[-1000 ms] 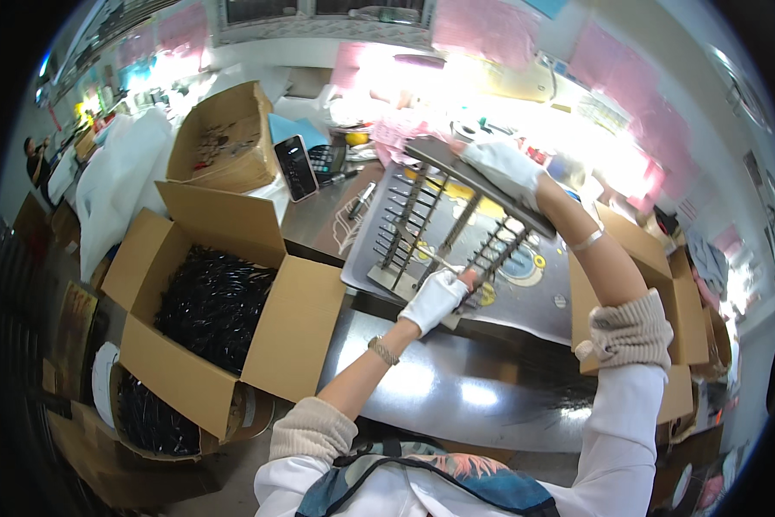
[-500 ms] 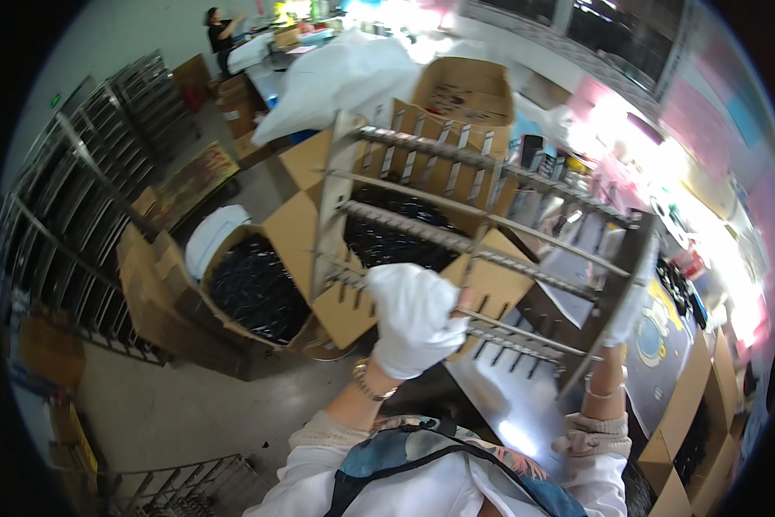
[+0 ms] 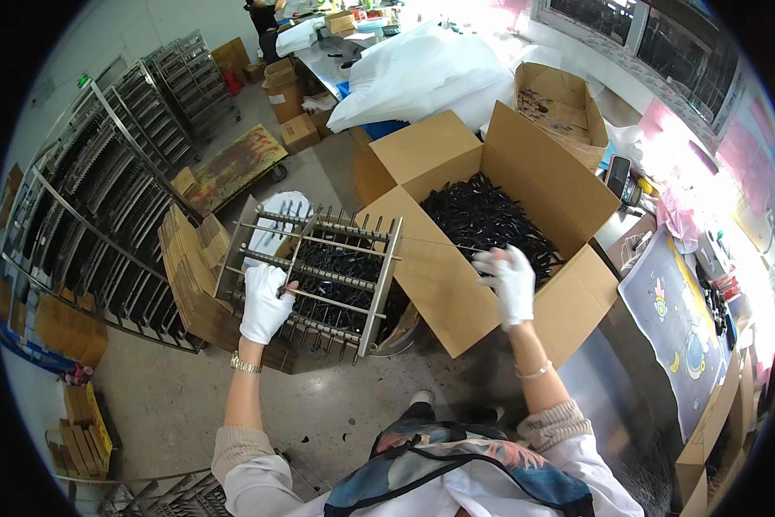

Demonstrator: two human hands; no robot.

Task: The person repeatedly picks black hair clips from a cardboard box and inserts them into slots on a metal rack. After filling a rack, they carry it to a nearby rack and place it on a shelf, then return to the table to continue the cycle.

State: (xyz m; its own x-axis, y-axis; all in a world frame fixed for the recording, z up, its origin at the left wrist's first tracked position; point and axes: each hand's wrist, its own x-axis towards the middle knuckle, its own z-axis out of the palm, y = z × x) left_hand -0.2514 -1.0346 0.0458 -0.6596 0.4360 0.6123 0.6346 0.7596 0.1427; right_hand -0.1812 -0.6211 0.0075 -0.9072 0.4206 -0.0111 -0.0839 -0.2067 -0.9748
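My left hand [image 3: 267, 302], in a white glove with the thumb tip bare, grips a metal rack frame [image 3: 331, 277] by a bar. The frame has several crossbars lined with short pegs. It is held tilted over a container of black pieces [image 3: 340, 258], which shows between the bars. My right hand [image 3: 510, 284], gloved likewise, is apart from the frame, fingers loosely spread and slightly blurred. It is over the near edge of a large open cardboard box [image 3: 448, 297] full of small, glossy black pieces [image 3: 491, 220]. A thin line runs from the frame toward my right fingers; its nature is unclear.
Tall metal racks [image 3: 103, 185] line the left side. Folded cardboard [image 3: 193, 284] stands by the held frame. A flat trolley [image 3: 237, 168] is farther back. White sheeting [image 3: 426, 73] and another cardboard box [image 3: 564, 108] lie beyond. A printed mat [image 3: 672, 319] covers the right-hand table.
The rack frame has swung left and lower, from over the large box to the container beside it. My right hand has let go of it. My view has shifted too.
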